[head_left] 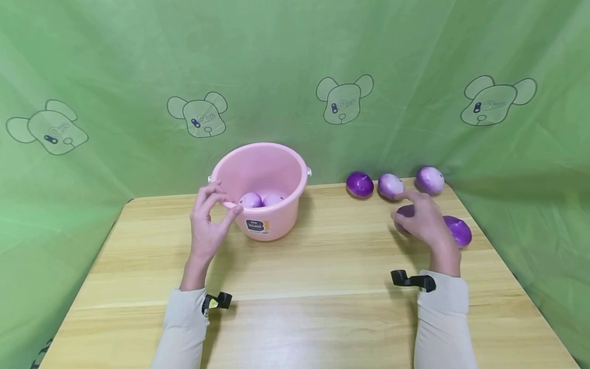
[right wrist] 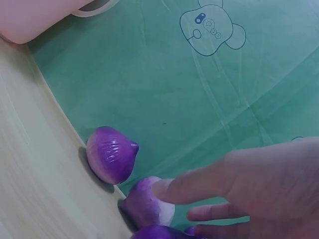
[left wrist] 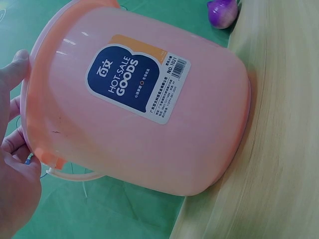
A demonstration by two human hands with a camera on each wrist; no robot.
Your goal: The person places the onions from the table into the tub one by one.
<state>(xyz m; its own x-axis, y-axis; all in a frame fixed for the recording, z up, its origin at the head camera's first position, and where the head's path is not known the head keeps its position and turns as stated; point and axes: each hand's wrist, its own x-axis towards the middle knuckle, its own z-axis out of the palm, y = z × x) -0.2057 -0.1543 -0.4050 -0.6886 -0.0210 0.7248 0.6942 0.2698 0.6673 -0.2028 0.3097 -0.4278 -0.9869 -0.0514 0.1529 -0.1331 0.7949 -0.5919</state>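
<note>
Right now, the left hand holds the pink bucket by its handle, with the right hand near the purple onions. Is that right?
Not the handle: the head view shows the left hand holding the pink bucket by its rim. The right hand is near the purple onions.

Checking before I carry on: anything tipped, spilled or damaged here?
Nothing stands out: the pink bucket stands upright with two onions visible inside, and the loose onions on the table show no visible damage, though the right hand partly hides some.

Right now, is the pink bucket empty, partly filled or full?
Partly filled: in the head view, two purple onions show inside the pink bucket, with bare inner wall behind them. Whether others lie beneath, I cannot tell.
</note>
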